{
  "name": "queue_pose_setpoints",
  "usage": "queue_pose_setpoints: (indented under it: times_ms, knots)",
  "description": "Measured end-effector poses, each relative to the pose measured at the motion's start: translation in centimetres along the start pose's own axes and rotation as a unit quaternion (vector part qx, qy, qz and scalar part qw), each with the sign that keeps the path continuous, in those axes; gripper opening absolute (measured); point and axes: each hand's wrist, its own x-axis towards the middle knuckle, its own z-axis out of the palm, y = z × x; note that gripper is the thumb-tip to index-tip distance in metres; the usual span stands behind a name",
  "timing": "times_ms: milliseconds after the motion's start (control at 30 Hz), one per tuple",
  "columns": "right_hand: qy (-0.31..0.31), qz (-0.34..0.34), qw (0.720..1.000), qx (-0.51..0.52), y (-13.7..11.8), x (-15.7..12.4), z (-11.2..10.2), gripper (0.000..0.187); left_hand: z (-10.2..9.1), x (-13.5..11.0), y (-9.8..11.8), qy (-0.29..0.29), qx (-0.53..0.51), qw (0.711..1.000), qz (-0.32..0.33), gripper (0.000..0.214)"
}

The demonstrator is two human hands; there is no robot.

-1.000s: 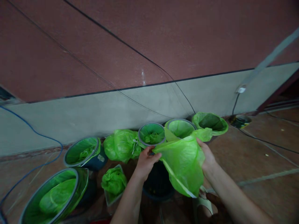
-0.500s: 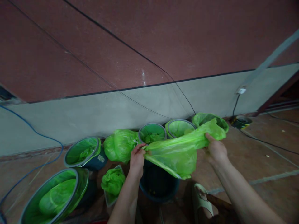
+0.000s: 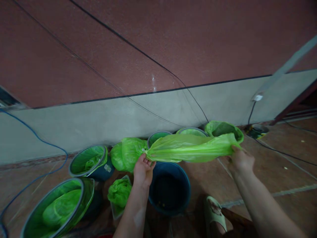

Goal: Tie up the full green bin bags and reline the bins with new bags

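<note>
A light green plastic bag (image 3: 188,148) is stretched sideways between my two hands. My left hand (image 3: 144,171) pinches its gathered end, while my right hand (image 3: 242,160) grips the wider end. Below the bag stands an unlined dark blue bucket (image 3: 186,191) with a few small specks at its bottom. Behind the bag, two lined bins show in part: one bin (image 3: 158,135) and another bin (image 3: 192,131). A green-lined container (image 3: 224,127) stands behind my right hand. A filled green bag (image 3: 128,152) sits just beyond my left hand.
Two lined bins, one bin (image 3: 105,168) and a larger bin (image 3: 83,205), stand at left. A small tray (image 3: 116,211) holds crumpled green plastic. A blue cable (image 3: 37,135) runs along the left. A black cable (image 3: 284,153) crosses the floor at right, near a small can (image 3: 257,131).
My right hand has moved right and slightly down, and my left hand a little left. The bag, which hung loose in the middle, is now pulled long and straight.
</note>
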Motion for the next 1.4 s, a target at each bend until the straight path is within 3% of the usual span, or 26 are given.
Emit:
queue_pose_setpoints:
  times_ms: [67, 133, 200, 300, 367, 467, 633, 767, 833, 900, 1033, 1100, 1267, 1400]
  knots:
    - [0.087, -0.068, 0.991, -0.070, -1.1, 0.3, -0.4, 0.015, 0.0, -0.1, 0.1, 0.003, -0.009, 1.000, 0.006, 0.009]
    - [0.100, -0.214, 0.960, -0.150, -2.4, -0.8, -0.7, 0.024, 0.1, -0.1, -0.2, 0.002, 0.008, 1.000, 0.029, 0.006]
    - [0.034, -0.379, 0.904, -0.196, -3.4, -3.4, -0.6, 0.029, 0.3, 0.0, -0.9, -0.003, 0.043, 0.996, 0.075, 0.011]
    - [-0.160, -0.507, 0.828, -0.178, -3.8, -9.1, 0.0, 0.021, 0.5, 0.1, -2.2, -0.016, 0.141, 0.973, 0.181, 0.024]
    - [-0.331, -0.513, 0.772, -0.177, -3.6, -12.8, 0.5, 0.023, 0.6, -0.2, -2.9, -0.050, 0.231, 0.943, 0.232, 0.030]
    - [-0.446, -0.480, 0.734, -0.179, -3.0, -16.1, 0.7, 0.029, 0.7, -1.2, -3.5, -0.129, 0.356, 0.886, 0.269, 0.034]
    - [-0.500, -0.446, 0.706, -0.229, -2.1, -16.5, 0.5, 0.033, 0.9, -2.5, -3.8, -0.235, 0.500, 0.750, 0.364, 0.019]
    - [-0.511, -0.428, 0.697, -0.265, -1.3, -16.0, 0.5, 0.025, 0.7, -2.3, -3.9, -0.266, 0.585, 0.645, 0.413, 0.020]
    - [-0.521, -0.424, 0.686, -0.280, -1.3, -15.9, 0.5, 0.024, 0.4, -2.0, -3.7, -0.265, 0.622, 0.604, 0.422, 0.019]
    - [-0.532, -0.420, 0.675, -0.291, -1.4, -15.9, 0.4, 0.024, 0.1, -1.8, -3.4, -0.268, 0.641, 0.582, 0.421, 0.018]
    - [-0.563, -0.411, 0.651, -0.302, -1.8, -15.7, 0.2, 0.022, -0.5, -1.2, -3.1, -0.279, 0.660, 0.566, 0.408, 0.023]
    - [-0.578, -0.403, 0.636, -0.314, -2.2, -15.6, 0.3, 0.021, -0.8, -1.0, -3.1, -0.278, 0.654, 0.580, 0.399, 0.025]
    - [-0.597, -0.376, 0.597, -0.382, -2.7, -15.4, 0.4, 0.025, -1.2, -0.6, -2.9, -0.273, 0.556, 0.708, 0.338, 0.026]
    - [-0.586, -0.361, 0.561, -0.460, -2.1, -15.1, -0.1, 0.022, -1.1, -0.5, -2.6, -0.231, 0.514, 0.761, 0.321, 0.024]
